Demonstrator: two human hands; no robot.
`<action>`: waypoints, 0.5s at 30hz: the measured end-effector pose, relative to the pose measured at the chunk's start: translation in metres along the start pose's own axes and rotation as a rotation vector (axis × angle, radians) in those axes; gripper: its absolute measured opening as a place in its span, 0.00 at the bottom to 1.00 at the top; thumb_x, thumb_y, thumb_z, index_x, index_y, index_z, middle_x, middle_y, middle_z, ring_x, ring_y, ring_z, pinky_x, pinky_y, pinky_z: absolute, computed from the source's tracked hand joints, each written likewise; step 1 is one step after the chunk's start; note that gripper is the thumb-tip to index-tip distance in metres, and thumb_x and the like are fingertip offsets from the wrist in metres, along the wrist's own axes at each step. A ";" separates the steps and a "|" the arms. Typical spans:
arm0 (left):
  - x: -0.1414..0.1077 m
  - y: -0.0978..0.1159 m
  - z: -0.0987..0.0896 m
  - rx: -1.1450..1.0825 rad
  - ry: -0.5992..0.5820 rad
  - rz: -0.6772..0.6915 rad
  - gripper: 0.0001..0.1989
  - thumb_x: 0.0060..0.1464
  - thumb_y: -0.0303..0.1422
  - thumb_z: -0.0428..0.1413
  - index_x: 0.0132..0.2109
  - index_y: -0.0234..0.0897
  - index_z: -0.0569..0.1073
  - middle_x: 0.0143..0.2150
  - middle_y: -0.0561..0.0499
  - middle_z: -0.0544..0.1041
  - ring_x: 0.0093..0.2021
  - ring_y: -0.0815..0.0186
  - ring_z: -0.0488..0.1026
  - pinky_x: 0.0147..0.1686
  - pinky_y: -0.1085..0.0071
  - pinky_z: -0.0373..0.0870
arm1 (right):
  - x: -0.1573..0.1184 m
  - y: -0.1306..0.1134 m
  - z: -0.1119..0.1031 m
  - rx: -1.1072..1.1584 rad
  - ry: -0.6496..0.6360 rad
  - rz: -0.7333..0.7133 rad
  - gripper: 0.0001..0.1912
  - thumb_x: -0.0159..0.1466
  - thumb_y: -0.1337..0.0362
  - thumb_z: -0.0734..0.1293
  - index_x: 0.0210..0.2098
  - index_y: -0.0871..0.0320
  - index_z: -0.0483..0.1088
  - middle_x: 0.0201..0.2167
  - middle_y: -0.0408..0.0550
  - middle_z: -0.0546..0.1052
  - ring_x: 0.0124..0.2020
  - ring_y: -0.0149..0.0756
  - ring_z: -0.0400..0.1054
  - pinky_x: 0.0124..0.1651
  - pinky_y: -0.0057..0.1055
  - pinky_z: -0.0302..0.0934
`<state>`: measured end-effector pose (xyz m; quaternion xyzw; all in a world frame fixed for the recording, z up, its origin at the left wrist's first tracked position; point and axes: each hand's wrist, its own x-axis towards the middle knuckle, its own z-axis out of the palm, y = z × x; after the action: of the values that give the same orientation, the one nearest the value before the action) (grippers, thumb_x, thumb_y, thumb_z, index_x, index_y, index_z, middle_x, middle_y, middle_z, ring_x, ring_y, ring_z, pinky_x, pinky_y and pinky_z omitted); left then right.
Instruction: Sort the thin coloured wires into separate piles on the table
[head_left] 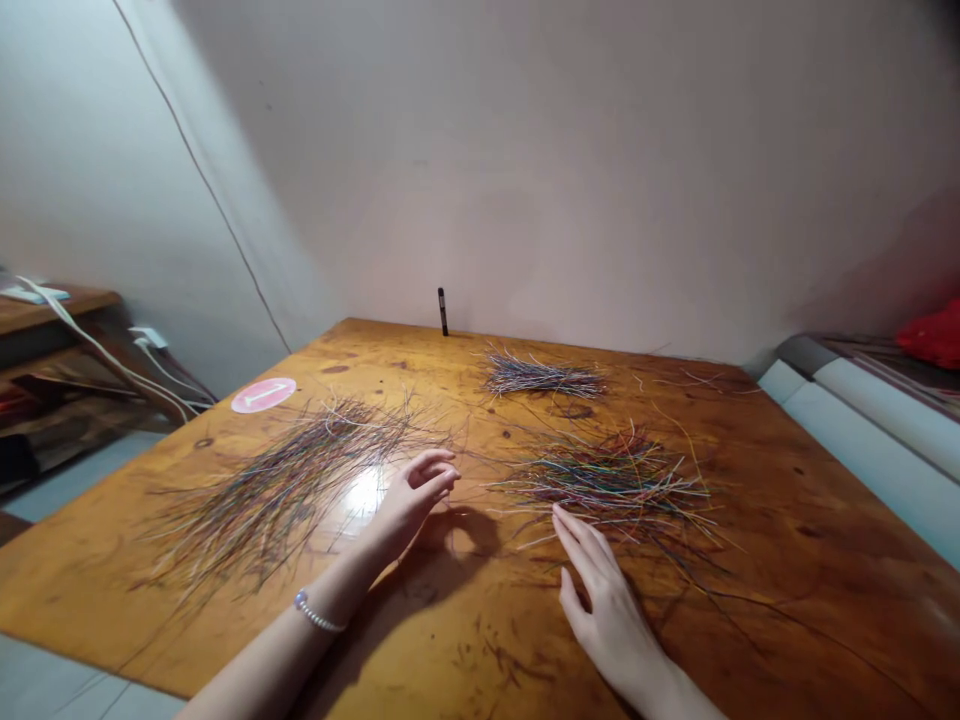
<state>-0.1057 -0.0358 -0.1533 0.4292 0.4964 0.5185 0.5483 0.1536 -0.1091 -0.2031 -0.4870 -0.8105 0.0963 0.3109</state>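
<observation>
Thin coloured wires lie in loose heaps on a brown wooden table [480, 620]. My left hand [420, 490] hovers by the right end of the long left wire pile [277, 480], its fingers loosely bent and apart from the thumb. No wire shows in it. My right hand [600, 590] has its fingers stretched out, with the fingertips at the near edge of the right wire pile [615, 475]. That pile mixes red, green, yellow, white and dark strands. Farther back is a smaller, tighter wire bundle [541, 377], mostly whitish and dark.
A black marker [442, 312] stands upright near the wall [525, 180]. A pink oval label [264, 395] marked 1 lies at the left. Stray wires [694, 378] lie at the back right, and long strands run rightward. White cables [112, 360] hang beyond the left edge.
</observation>
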 end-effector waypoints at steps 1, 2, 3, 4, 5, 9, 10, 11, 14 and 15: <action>0.001 -0.001 -0.001 -0.031 -0.002 -0.027 0.17 0.40 0.35 0.65 0.39 0.36 0.72 0.28 0.56 0.71 0.27 0.73 0.68 0.28 0.77 0.64 | -0.001 0.000 0.001 -0.007 -0.005 -0.006 0.34 0.60 0.76 0.55 0.65 0.56 0.48 0.64 0.49 0.60 0.64 0.42 0.54 0.63 0.45 0.56; 0.002 -0.001 -0.003 -0.050 -0.006 -0.040 0.17 0.40 0.34 0.65 0.38 0.35 0.73 0.27 0.56 0.71 0.25 0.74 0.67 0.27 0.78 0.62 | -0.002 0.000 0.002 -0.014 -0.009 -0.014 0.35 0.60 0.76 0.55 0.65 0.56 0.48 0.64 0.49 0.59 0.64 0.42 0.53 0.62 0.44 0.56; 0.003 -0.002 -0.004 -0.055 -0.014 -0.042 0.15 0.39 0.34 0.65 0.36 0.35 0.73 0.26 0.56 0.70 0.24 0.75 0.65 0.26 0.78 0.61 | -0.004 -0.001 0.003 -0.019 -0.014 -0.022 0.35 0.60 0.77 0.55 0.66 0.56 0.47 0.64 0.48 0.59 0.64 0.42 0.53 0.62 0.44 0.56; 0.004 -0.003 -0.005 -0.044 -0.027 -0.038 0.14 0.40 0.35 0.65 0.34 0.34 0.73 0.24 0.56 0.69 0.23 0.75 0.64 0.25 0.78 0.59 | -0.005 -0.001 0.004 -0.025 -0.018 -0.029 0.35 0.60 0.77 0.55 0.66 0.56 0.47 0.65 0.48 0.58 0.64 0.42 0.53 0.62 0.44 0.57; 0.005 -0.004 -0.006 -0.024 -0.043 -0.031 0.13 0.40 0.35 0.65 0.32 0.33 0.72 0.23 0.57 0.68 0.23 0.75 0.63 0.24 0.78 0.58 | -0.006 -0.001 0.005 -0.030 -0.021 -0.035 0.35 0.60 0.77 0.55 0.66 0.56 0.47 0.65 0.48 0.57 0.64 0.41 0.52 0.62 0.43 0.57; 0.005 -0.004 -0.007 0.041 -0.068 -0.029 0.14 0.41 0.38 0.64 0.31 0.34 0.70 0.24 0.55 0.69 0.24 0.72 0.64 0.25 0.77 0.60 | -0.006 -0.002 0.006 -0.043 -0.011 -0.060 0.36 0.60 0.77 0.55 0.66 0.57 0.46 0.65 0.48 0.57 0.64 0.41 0.53 0.61 0.42 0.59; 0.004 -0.003 -0.007 0.037 -0.063 -0.044 0.15 0.41 0.39 0.64 0.31 0.34 0.69 0.26 0.53 0.71 0.25 0.71 0.66 0.26 0.76 0.61 | -0.004 -0.002 0.005 -0.044 0.002 -0.069 0.36 0.59 0.77 0.55 0.66 0.57 0.46 0.65 0.49 0.57 0.64 0.41 0.54 0.61 0.41 0.59; 0.003 -0.002 -0.007 0.024 -0.060 -0.064 0.16 0.41 0.40 0.64 0.33 0.34 0.69 0.28 0.52 0.72 0.26 0.71 0.67 0.26 0.76 0.61 | -0.003 -0.003 0.005 -0.043 0.020 -0.082 0.36 0.59 0.78 0.55 0.66 0.58 0.47 0.64 0.49 0.58 0.64 0.41 0.54 0.60 0.41 0.60; 0.002 -0.002 -0.008 -0.059 -0.071 -0.107 0.18 0.42 0.39 0.64 0.36 0.36 0.67 0.29 0.52 0.74 0.26 0.71 0.68 0.26 0.77 0.62 | 0.003 -0.003 0.004 -0.017 0.116 -0.149 0.35 0.59 0.78 0.56 0.65 0.58 0.50 0.62 0.50 0.62 0.61 0.41 0.59 0.57 0.37 0.63; 0.002 -0.003 -0.009 -0.091 -0.080 -0.111 0.17 0.43 0.39 0.65 0.36 0.36 0.67 0.29 0.53 0.74 0.26 0.72 0.68 0.25 0.78 0.62 | 0.004 -0.004 0.004 0.000 0.164 -0.179 0.34 0.59 0.78 0.56 0.65 0.59 0.51 0.61 0.51 0.65 0.60 0.41 0.61 0.55 0.36 0.65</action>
<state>-0.1145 -0.0342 -0.1574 0.3961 0.4731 0.4915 0.6145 0.1471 -0.1068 -0.2027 -0.4188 -0.8226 0.0280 0.3835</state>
